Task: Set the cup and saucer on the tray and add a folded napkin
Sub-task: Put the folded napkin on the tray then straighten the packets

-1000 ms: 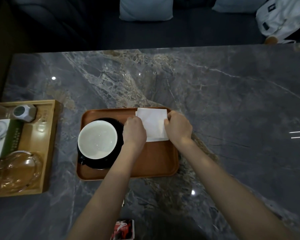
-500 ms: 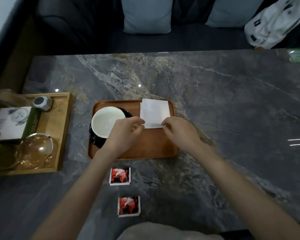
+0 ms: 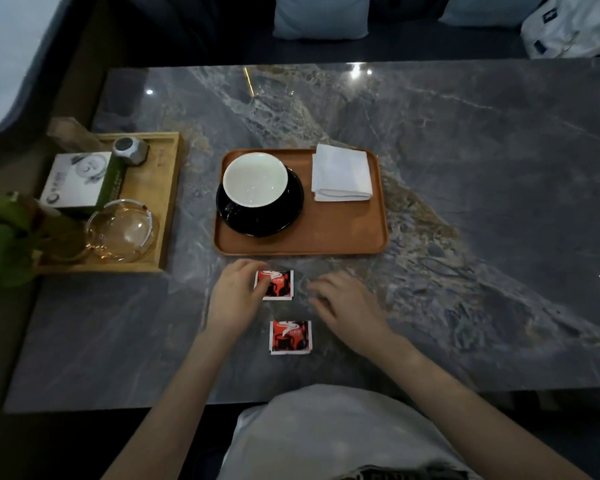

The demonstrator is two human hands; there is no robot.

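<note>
An orange-brown tray (image 3: 340,233) lies on the grey marble table. On its left part a white-lined cup (image 3: 255,178) stands on a black saucer (image 3: 281,218). A folded white napkin (image 3: 342,173) rests on the tray's far right corner. In front of the tray my left hand (image 3: 234,297) pinches the left edge of a red sachet (image 3: 278,284) lying on the table. My right hand (image 3: 347,303) hovers just right of it, fingers curled and apart, holding nothing.
A second red sachet (image 3: 290,336) lies nearer to me. At the left a light wooden tray (image 3: 165,202) holds a white and green box (image 3: 78,181), a glass ashtray (image 3: 123,230) and a grey faceted object (image 3: 130,150). Green leaves (image 3: 0,237) sit at the far left edge.
Both hands left the napkin on the tray and drew back toward me. My left hand now touches the nearer-to-tray red sachet. The camera pulled back, showing more of the table.
</note>
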